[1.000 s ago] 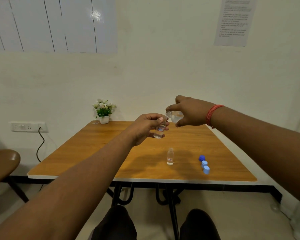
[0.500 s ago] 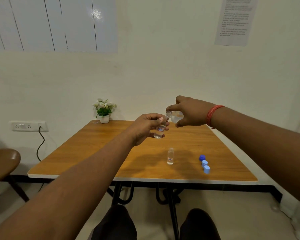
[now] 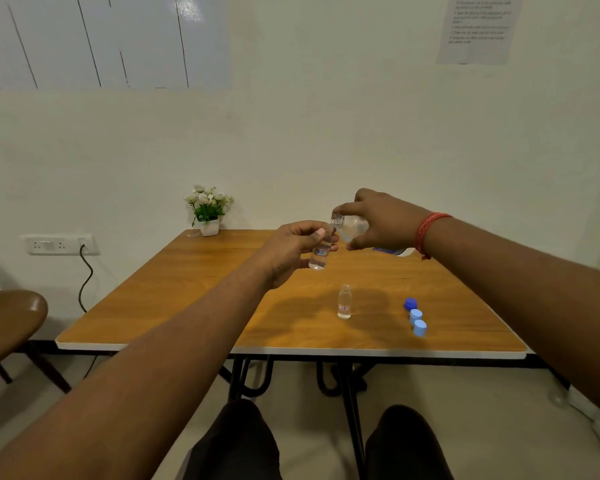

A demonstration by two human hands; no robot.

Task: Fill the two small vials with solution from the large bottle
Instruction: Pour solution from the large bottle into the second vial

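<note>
Head view: the left hand [image 3: 291, 249] pinches a small vial [image 3: 320, 255] between thumb and fingers, holding it above the desk [image 3: 194, 306], tilted slightly. The right hand [image 3: 383, 221] grips the large bottle [image 3: 350, 227], tipped on its side with its mouth at the vial's opening. A second vial [image 3: 344, 302] stands upright on the desk below the hands. Three blue caps [image 3: 415, 317] sit in a row to its right. A potted plant [image 3: 208, 209] stands at the far left corner of the desk.
</note>
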